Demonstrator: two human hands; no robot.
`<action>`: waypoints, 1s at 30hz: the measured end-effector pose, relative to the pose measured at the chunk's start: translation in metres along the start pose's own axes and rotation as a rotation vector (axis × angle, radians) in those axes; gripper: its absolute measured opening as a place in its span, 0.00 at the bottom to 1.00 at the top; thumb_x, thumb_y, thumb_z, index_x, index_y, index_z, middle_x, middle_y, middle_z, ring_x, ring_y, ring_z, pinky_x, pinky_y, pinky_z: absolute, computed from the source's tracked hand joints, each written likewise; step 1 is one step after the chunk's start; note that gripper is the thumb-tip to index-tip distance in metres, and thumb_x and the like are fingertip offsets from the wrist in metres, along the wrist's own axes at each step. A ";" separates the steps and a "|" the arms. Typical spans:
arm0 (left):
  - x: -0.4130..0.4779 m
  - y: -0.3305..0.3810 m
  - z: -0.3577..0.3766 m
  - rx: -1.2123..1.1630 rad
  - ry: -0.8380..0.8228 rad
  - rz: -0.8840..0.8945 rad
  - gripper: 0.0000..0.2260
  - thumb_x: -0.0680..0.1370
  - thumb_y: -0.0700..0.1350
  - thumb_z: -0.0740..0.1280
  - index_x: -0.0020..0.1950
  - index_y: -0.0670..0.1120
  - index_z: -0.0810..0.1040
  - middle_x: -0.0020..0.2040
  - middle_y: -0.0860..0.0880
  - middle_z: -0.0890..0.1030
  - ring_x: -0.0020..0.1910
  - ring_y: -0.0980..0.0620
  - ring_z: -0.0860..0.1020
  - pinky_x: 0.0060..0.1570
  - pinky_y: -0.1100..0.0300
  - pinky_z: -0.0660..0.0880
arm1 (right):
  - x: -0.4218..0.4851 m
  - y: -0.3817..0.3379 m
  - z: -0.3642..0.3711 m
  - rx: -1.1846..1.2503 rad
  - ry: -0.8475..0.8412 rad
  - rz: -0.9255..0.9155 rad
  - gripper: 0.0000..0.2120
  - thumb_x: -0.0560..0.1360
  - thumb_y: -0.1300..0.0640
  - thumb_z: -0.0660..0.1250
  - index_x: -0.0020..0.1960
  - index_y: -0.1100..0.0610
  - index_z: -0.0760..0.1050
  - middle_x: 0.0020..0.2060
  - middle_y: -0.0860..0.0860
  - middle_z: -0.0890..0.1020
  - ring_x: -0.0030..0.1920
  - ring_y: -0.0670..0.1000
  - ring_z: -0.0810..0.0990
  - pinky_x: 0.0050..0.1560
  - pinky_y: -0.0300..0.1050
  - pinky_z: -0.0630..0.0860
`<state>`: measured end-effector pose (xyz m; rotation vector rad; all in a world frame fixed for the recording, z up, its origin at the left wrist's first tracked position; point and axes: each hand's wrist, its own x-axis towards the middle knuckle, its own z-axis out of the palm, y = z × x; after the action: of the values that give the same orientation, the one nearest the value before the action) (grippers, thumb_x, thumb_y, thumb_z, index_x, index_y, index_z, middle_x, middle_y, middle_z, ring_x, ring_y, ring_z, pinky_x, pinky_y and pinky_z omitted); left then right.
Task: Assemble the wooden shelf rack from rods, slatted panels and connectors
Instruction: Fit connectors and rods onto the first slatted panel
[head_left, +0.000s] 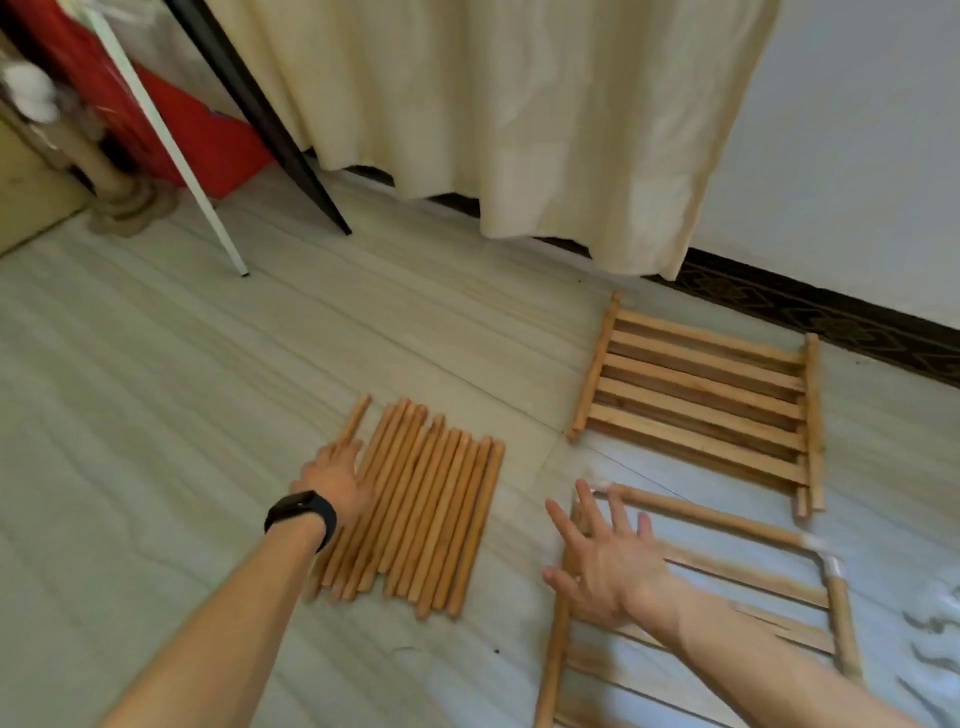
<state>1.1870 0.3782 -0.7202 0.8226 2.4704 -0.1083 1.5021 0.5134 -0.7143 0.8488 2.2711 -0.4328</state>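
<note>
While resting the flat, open left hand (332, 478) on the rods (431, 509) on the floor (208, 415), roll one clear before pinching it; steady the half-built frame (711, 517) with the spread, empty right hand (608, 561) above it.

Left hand (335, 475), black wristband (301, 512) on the wrist, lies flat with straight fingers on the left edge of a row of wooden rods (421, 512) on the pale floor (156, 415). Right hand (605, 553) is spread open above a partly built frame (722, 519) with clear corner connectors (826, 553). Stacked slatted panels (701, 400) lie near the cream curtain (519, 104).
</note>
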 end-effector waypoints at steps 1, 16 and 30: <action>0.005 -0.018 0.015 -0.059 -0.007 -0.066 0.29 0.82 0.55 0.61 0.81 0.54 0.55 0.79 0.44 0.58 0.72 0.39 0.67 0.69 0.45 0.69 | 0.008 -0.006 0.011 0.049 -0.021 0.047 0.38 0.79 0.30 0.47 0.79 0.42 0.29 0.76 0.53 0.26 0.78 0.65 0.32 0.75 0.70 0.43; 0.025 -0.080 0.058 -0.150 0.135 -0.217 0.16 0.82 0.43 0.60 0.68 0.45 0.75 0.59 0.39 0.77 0.55 0.36 0.78 0.53 0.47 0.76 | 0.040 -0.021 0.079 0.161 -0.041 0.127 0.36 0.79 0.30 0.44 0.79 0.40 0.31 0.77 0.53 0.27 0.77 0.61 0.27 0.72 0.75 0.45; -0.095 0.198 -0.002 -0.098 -0.109 0.586 0.08 0.82 0.43 0.62 0.58 0.49 0.78 0.55 0.47 0.82 0.55 0.44 0.79 0.48 0.58 0.71 | -0.105 0.132 0.014 0.607 0.234 0.248 0.33 0.81 0.40 0.58 0.80 0.52 0.55 0.72 0.57 0.73 0.70 0.58 0.73 0.69 0.51 0.70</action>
<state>1.3648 0.4887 -0.6532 1.4121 2.0230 0.1727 1.6575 0.5547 -0.6618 1.5317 2.2188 -0.9750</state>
